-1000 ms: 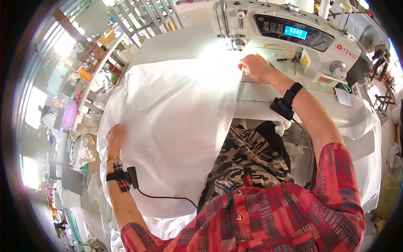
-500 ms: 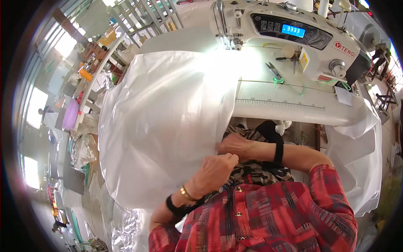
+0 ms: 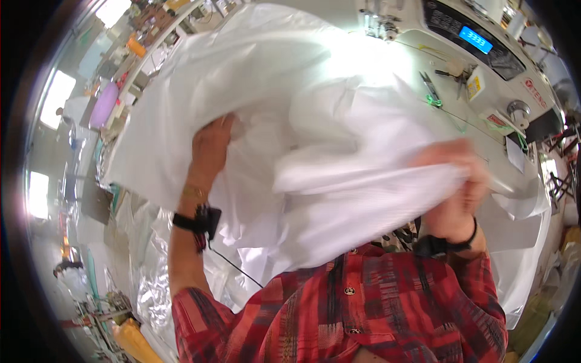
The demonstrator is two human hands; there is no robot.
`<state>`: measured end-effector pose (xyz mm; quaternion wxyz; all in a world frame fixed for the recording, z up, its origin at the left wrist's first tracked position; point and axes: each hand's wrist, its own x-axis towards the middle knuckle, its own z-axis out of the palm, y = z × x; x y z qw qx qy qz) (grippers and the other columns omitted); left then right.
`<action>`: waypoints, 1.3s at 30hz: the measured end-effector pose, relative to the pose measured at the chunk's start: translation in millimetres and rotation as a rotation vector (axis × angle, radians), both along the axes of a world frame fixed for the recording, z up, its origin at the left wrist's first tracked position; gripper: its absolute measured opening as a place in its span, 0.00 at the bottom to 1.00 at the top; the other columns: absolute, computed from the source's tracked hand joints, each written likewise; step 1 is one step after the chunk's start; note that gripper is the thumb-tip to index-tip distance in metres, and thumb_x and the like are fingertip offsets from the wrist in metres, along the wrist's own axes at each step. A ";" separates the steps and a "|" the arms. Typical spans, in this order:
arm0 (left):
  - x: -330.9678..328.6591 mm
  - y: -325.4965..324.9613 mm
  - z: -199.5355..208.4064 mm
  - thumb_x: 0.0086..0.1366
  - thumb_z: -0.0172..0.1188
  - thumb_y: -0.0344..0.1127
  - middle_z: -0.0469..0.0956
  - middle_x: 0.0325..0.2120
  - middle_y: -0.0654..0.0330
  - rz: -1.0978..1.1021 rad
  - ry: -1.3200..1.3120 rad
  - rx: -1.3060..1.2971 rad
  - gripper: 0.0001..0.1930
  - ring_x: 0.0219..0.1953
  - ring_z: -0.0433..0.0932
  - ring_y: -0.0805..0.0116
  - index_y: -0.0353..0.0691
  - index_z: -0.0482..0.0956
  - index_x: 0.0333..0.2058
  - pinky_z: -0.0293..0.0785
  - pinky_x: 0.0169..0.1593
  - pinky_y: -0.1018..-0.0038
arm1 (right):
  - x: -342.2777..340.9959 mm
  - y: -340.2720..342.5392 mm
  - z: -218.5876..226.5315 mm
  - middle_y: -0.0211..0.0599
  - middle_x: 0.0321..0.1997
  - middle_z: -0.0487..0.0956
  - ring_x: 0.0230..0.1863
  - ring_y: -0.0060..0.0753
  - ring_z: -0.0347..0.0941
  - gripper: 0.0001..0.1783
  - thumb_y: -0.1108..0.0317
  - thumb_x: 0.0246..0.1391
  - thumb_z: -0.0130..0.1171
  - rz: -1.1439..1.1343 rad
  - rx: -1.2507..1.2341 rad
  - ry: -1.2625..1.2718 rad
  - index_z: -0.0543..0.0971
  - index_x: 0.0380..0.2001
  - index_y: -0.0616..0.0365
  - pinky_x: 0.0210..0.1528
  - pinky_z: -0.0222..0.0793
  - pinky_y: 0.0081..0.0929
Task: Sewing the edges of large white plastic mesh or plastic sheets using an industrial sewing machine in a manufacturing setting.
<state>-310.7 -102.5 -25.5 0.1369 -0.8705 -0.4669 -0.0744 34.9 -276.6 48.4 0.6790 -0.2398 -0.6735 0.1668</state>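
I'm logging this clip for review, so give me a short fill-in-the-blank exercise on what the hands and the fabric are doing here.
1. Both hands grip a large sheet of ____ fabric.
2. The left hand holds the cloth at its upper edge, and on that wrist sits a ____ band.
3. The right hand looks ____ from motion.
4. Behind the cloth stands a sewing machine with a lit ____ display.

Missing words: white; black; blurred; blue

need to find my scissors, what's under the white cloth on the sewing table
Both hands, left and right, lift the white cloth. It covers most of the sewing table, hiding whatever lies beneath. Small snips lie uncovered beside it.
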 end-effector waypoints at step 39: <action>-305.7 -40.3 -78.2 0.54 0.70 0.48 0.74 0.55 0.53 0.886 -0.279 0.105 0.38 0.52 0.77 0.62 0.41 0.67 0.62 0.73 0.55 0.68 | 44.2 -47.3 -60.7 0.38 0.26 0.80 0.26 0.37 0.78 0.08 0.71 0.54 0.52 -0.418 -0.228 -0.180 0.79 0.33 0.62 0.32 0.73 0.30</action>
